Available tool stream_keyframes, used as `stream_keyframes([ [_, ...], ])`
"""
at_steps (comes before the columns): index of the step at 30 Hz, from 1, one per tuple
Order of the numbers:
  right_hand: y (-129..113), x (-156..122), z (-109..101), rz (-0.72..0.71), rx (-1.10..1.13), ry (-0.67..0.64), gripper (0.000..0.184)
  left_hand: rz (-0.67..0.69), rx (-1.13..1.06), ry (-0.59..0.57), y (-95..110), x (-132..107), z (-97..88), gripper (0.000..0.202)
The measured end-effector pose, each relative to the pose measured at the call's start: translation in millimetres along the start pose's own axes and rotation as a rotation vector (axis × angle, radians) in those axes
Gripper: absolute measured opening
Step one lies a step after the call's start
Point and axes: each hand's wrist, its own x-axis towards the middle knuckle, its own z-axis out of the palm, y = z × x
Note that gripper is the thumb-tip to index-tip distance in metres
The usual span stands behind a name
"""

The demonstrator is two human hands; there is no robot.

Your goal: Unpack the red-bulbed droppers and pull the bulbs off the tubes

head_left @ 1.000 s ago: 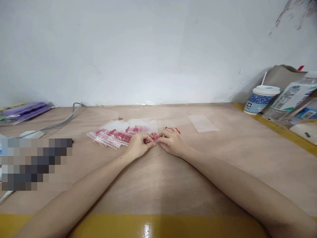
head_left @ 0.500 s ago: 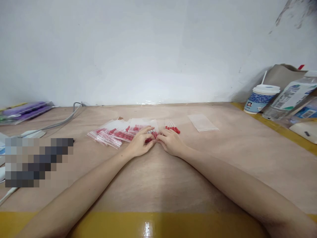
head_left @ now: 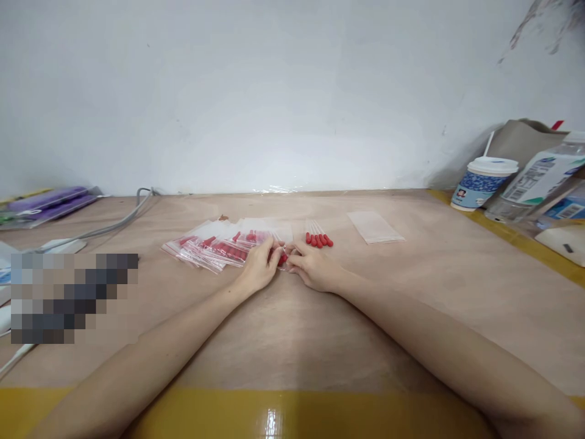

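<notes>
My left hand (head_left: 261, 266) is closed on the left side of a small clear plastic bag (head_left: 282, 258) with red-tipped contents. At the bag's right side, the fingers of my right hand (head_left: 315, 266) pinch its edge. Much of the bag is hidden by the fingers. Beyond my left hand, several filled clear bags (head_left: 214, 247) with red strips and red pieces inside lie overlapping in a fanned pile. Just beyond my right hand, several thin white sticks with red tips (head_left: 319, 240) rest side by side on the table.
A flat stack of clear bags (head_left: 375, 227) lies to the right. Along the right side stand a blue paper cup (head_left: 483, 183) and a plastic bottle (head_left: 532, 183). At left are a grey cable (head_left: 114, 227), purple packets (head_left: 55, 204) and a blurred-out dark object (head_left: 77, 299).
My left fingers have closed in, and my right hand has shifted slightly toward me, uncovering the red tips of the loose sticks. More of the bag's red contents shows between my hands.
</notes>
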Motion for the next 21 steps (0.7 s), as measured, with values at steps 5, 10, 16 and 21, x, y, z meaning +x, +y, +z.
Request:
stream_keyframes([
  [5, 8, -21, -18, 0.026, 0.224, -0.011, 0.007, 0.076, -0.040, -0.080, 0, 1, -17.3, 0.028],
  [10, 19, -48, -35, 0.172, 0.293, 0.014, 0.022, 0.372, 0.105, -0.243, -6, -1, -17.8, 0.036],
  [16, 22, -59, -46, 0.389, 0.155, 0.076, 0.012, 0.456, 0.120, -0.337, -4, -7, -11.7, 0.040],
  [21, 18, -50, -38, 0.523, 0.167, 0.068, 0.013, 0.434, 0.071, -0.267, -5, -13, -11.1, 0.036],
])
